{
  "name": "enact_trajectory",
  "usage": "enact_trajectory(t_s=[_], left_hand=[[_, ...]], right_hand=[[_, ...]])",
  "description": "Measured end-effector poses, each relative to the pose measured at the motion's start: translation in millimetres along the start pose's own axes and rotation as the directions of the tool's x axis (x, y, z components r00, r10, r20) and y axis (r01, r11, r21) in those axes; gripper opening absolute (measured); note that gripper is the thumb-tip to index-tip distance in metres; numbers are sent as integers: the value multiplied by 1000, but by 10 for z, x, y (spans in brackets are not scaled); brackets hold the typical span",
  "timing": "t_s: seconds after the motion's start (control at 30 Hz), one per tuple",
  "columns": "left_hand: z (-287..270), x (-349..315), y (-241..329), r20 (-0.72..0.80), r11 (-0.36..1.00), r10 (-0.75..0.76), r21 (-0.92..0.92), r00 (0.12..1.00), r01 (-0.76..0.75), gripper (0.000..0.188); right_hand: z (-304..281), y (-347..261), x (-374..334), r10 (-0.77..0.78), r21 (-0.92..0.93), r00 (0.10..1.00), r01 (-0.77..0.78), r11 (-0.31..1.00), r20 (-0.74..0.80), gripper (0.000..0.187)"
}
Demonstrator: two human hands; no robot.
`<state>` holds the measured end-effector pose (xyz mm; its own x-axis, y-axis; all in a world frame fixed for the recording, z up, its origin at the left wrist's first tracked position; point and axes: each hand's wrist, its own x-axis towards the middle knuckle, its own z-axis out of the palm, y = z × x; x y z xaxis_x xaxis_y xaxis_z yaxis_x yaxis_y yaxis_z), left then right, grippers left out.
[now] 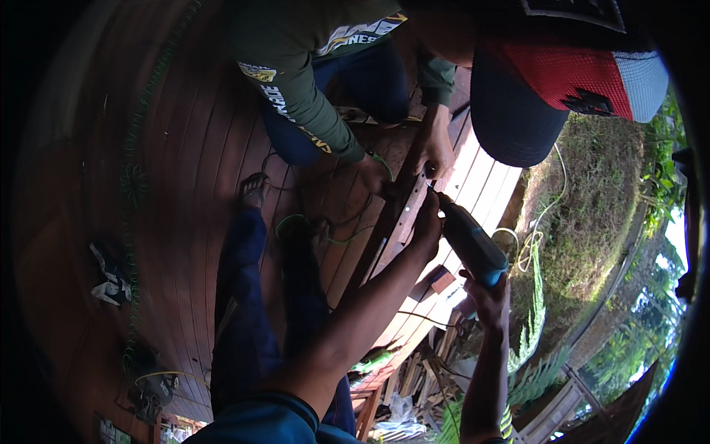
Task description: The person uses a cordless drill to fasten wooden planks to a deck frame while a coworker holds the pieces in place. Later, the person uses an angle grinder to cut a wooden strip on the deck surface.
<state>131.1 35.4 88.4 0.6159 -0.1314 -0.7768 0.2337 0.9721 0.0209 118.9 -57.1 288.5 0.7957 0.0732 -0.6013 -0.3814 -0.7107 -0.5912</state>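
Blue sleeve [255,425] foremost, a worker's right hand [488,300] grips the rear of a power drill [473,243]; the left hand [427,228], its hold unclear, sits beside the drill's front.

Deep shadow left, daylight glare right

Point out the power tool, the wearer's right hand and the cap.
Power tool [472,237], head view: middle of its dark body.
Wearer's right hand [489,300], head view: middle of the hand.
Cap [556,78], head view: red mesh panel.

The power tool [473,240] (blue-ended) slants — tip near a holed strip [408,213].
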Motion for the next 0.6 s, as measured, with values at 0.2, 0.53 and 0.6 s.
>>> enact_trajectory(t_s=[0.2, 0.53, 0.6], left_hand=[[-91, 52, -30, 29, 996, -84, 2, 996, 84, 55], [-107, 1, -35, 34, 1000, -10, -13, 999, 11, 55], [-129, -53, -50, 16, 999, -50, 14, 999, 50, 55]], right_hand=[[-94, 22, 85, 90, -47, 993, -86, 995, 78, 57], [0, -69, 90, 5, -89, 999, 0, 996, 52, 54], [-23, -90, 52, 30, -124, 998, -23, 992, 56, 56]])
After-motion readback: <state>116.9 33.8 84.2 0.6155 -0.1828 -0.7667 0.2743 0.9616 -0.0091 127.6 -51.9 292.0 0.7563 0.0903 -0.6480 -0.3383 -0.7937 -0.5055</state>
